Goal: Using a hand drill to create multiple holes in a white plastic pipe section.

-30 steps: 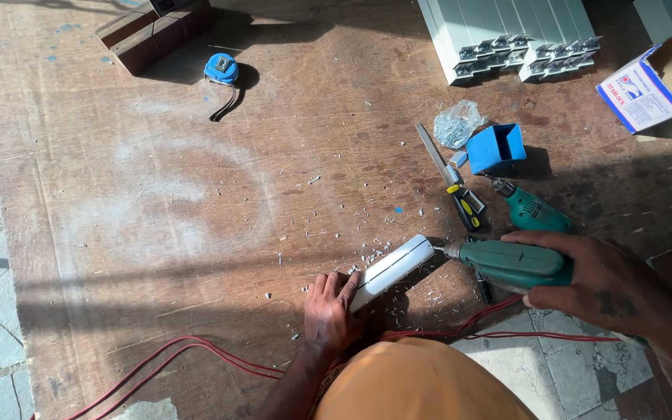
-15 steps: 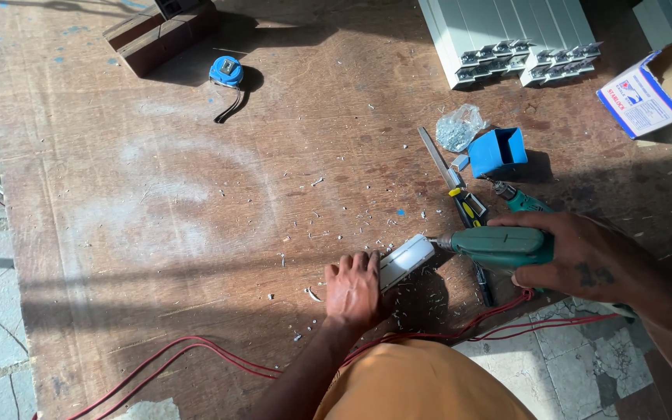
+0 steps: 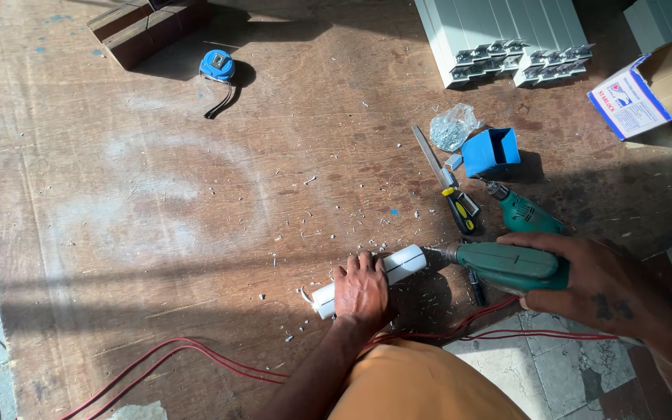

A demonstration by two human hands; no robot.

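Observation:
A short white profile piece [image 3: 402,266] lies on the brown wooden board [image 3: 196,202] near its front edge. My left hand [image 3: 361,289] presses down on it, covering its middle. My right hand [image 3: 596,281] grips a green electric drill [image 3: 507,264], held level, with its tip against the right end of the white piece. White chips and shavings are scattered around the piece.
A second green drill [image 3: 524,214], a yellow-and-black handled tool [image 3: 451,190], a blue box [image 3: 491,152] and a clear bag of small parts [image 3: 451,126] lie beyond. A blue tape measure [image 3: 217,66], white profile stacks [image 3: 507,35], a cardboard box [image 3: 638,92] and red cables [image 3: 196,354] surround.
My left hand has shifted from the piece's left end onto its middle. The piece and drill have turned closer to level, the bit still at the right end.

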